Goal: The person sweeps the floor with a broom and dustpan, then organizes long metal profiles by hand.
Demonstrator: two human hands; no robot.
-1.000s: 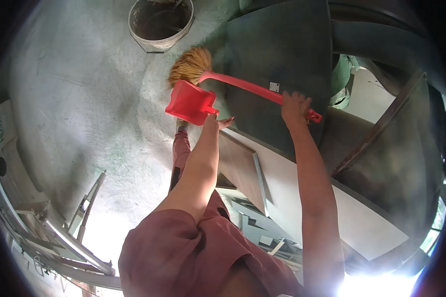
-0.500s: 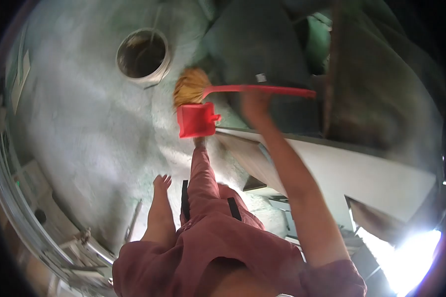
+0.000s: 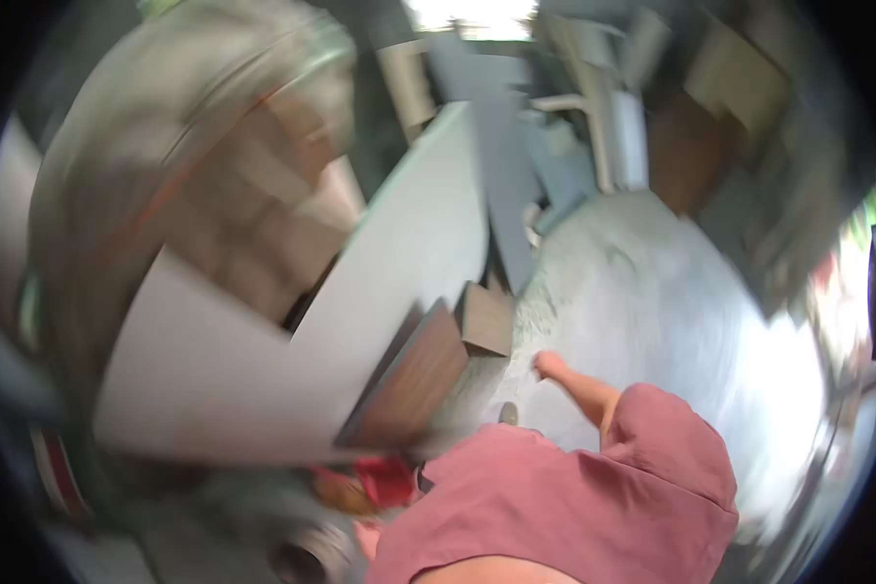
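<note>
My right hand (image 3: pixel 549 366) swings out in front of my body, over the pale floor. Its fingers look curled in, and nothing shows in them. Low on the left, my left hand (image 3: pixel 368 536) is blurred and partly covered by my shirt, so its fingers cannot be made out. Close to that hand lie the red dustpan (image 3: pixel 385 481) and the straw-coloured bristles of the broom (image 3: pixel 346 492), both away from my fingers. A bucket (image 3: pixel 311 557) stands near them at the bottom edge. The broom's red handle is not visible.
Large white panels (image 3: pixel 399 243) lean on my left, with a brown board (image 3: pixel 409 384) and a small box-like piece (image 3: pixel 487 319) beside them. Grey boards (image 3: pixel 501 146) stand ahead. Pale floor (image 3: pixel 642 292) stretches ahead and right. My shoe (image 3: pixel 508 414) shows below.
My view has swung round to the right. The broom, held in my right hand before, is out of it now. Broom, dustpan and bucket have shifted to the lower left of the view.
</note>
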